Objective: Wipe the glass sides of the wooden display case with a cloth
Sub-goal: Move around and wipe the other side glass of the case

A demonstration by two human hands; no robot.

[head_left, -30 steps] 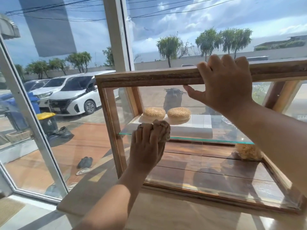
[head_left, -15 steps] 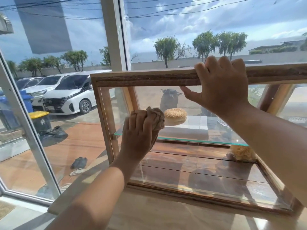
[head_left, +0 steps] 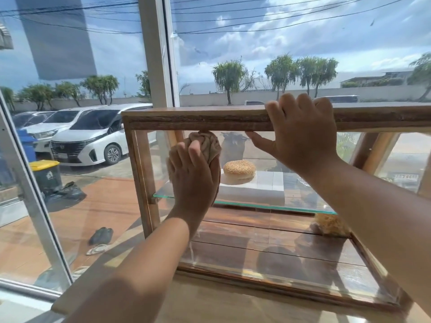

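The wooden display case stands on a counter in front of me, its near glass side facing me. My left hand presses a bunched brown cloth against the upper left part of that glass, just under the top rail. My right hand grips the top wooden rail, fingers over the top and thumb below. Inside, a sesame bun sits on a white block on the glass shelf. My left hand hides whatever lies behind it.
The pale wooden counter carries the case. Big window panes stand close to the left and behind, split by a white frame post. A straw-like bundle lies inside the case at the lower right.
My left hand has slid the cloth up the glass, from shelf height to just under the top rail. My right hand keeps its hold on the rail.
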